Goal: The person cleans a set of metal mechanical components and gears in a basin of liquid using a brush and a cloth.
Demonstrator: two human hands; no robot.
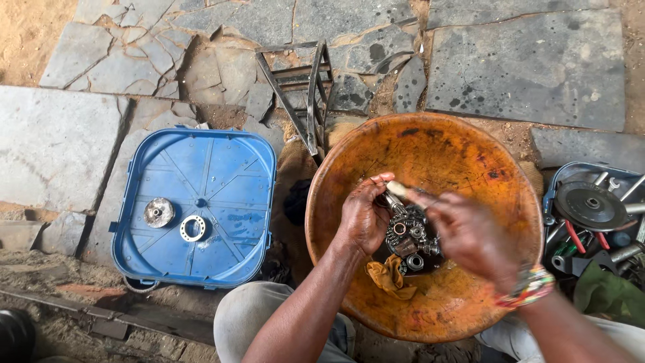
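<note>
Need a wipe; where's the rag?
The rag lies in the orange bowl, head view centre, just below the greasy part and left hand.

A dark, greasy metal gear assembly (408,236), round with toothed edges and several small rings and bearings showing on its face, sits low in the middle of a wide, worn orange-brown round basin (470,161). It is tilted slightly towards the left. A pale-handled brush (403,191) lies slanted across its upper edge, bristle end hidden.
</note>
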